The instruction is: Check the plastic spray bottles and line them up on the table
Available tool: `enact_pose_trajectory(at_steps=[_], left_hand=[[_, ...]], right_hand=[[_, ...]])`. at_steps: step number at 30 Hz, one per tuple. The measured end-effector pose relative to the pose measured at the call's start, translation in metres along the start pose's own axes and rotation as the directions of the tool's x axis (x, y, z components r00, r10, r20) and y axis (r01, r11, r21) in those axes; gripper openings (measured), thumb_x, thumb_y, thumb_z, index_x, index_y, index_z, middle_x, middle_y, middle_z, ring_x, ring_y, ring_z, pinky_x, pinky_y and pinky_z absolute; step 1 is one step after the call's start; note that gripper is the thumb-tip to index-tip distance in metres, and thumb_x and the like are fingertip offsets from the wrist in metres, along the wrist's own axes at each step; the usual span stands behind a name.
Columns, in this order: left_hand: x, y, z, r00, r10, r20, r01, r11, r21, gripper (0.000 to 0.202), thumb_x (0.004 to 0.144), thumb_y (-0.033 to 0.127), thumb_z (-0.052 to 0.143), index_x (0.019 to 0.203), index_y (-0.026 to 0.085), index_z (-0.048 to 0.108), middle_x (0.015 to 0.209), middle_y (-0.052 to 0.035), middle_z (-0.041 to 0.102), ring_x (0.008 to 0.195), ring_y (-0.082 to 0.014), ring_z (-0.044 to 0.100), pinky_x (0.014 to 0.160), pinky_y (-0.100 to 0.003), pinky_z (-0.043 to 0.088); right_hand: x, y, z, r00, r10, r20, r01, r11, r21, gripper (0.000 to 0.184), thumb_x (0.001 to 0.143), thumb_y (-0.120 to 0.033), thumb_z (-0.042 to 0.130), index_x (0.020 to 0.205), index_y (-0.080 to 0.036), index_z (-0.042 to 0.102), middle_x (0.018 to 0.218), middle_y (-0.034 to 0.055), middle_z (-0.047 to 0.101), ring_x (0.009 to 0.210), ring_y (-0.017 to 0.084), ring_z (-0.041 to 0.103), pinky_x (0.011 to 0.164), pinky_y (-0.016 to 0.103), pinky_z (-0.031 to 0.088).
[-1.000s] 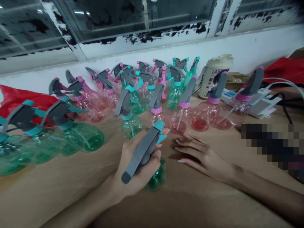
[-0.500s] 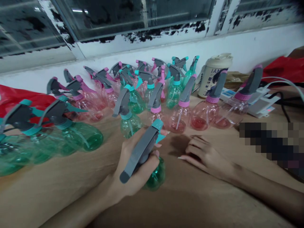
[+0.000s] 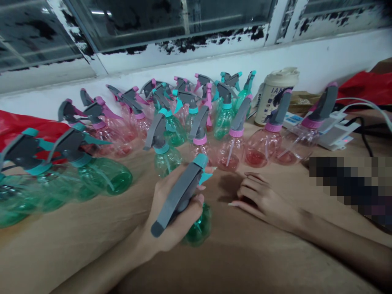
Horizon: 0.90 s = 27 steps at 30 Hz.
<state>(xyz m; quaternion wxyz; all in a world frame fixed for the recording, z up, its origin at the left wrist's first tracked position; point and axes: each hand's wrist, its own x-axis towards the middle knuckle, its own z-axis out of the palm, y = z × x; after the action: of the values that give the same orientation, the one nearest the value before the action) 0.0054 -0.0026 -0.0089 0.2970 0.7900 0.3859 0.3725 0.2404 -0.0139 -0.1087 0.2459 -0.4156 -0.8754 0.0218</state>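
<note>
My left hand (image 3: 184, 225) is wrapped round the neck of a green spray bottle (image 3: 199, 230) with a grey and turquoise trigger head. The bottle stands tilted over the table, its body partly hidden behind my fingers. To the right, my right hand (image 3: 255, 196) rests on the table with loosely bent fingers and the thumb apart; nothing shows in it. Just beyond my left hand is another green spray bottle (image 3: 167, 159). Pink spray bottles, among them one with a pink collar (image 3: 229, 157), form a row beyond my right hand.
Several green spray bottles (image 3: 114, 179) line the left side, before a red bag (image 3: 39, 124). More bottles crowd toward the wall. A paper cup (image 3: 269, 108), a white power strip (image 3: 335, 136) with cables and another red bag (image 3: 367, 90) lie at the right.
The view has shifted very slightly. My left hand keeps its grip on the green spray bottle, and my right hand stays where it was.
</note>
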Motion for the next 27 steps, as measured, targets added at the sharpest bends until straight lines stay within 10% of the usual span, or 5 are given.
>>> enact_pose_trajectory(at_steps=[11, 27], left_hand=[[0.0004, 0.0030, 0.0002, 1.000, -0.009, 0.000, 0.009, 1.000, 0.012, 0.033, 0.071, 0.016, 0.047, 0.100, 0.026, 0.061, 0.103, -0.0011, 0.066, 0.078, -0.0167, 0.066, 0.074, -0.030, 0.055], [0.0011, 0.0041, -0.0024, 0.998, -0.035, 0.044, 0.035, 0.999, 0.009, 0.027, 0.067, 0.016, 0.048, 0.091, 0.025, 0.057, 0.077, 0.0000, 0.062, 0.069, -0.0180, 0.063, 0.068, -0.030, 0.053]], right_hand=[[-0.0009, 0.0003, 0.0005, 0.999, -0.018, -0.038, 0.019, 0.999, 0.027, 0.017, 0.091, -0.031, 0.050, 0.094, -0.017, 0.059, 0.089, 0.0032, 0.064, 0.087, 0.018, 0.056, 0.091, 0.039, 0.038], [-0.0014, 0.0031, -0.0018, 0.997, 0.058, -0.043, -0.058, 0.998, 0.006, 0.023, 0.089, -0.038, 0.050, 0.088, -0.020, 0.064, 0.084, 0.0052, 0.063, 0.084, 0.020, 0.057, 0.080, 0.039, 0.044]])
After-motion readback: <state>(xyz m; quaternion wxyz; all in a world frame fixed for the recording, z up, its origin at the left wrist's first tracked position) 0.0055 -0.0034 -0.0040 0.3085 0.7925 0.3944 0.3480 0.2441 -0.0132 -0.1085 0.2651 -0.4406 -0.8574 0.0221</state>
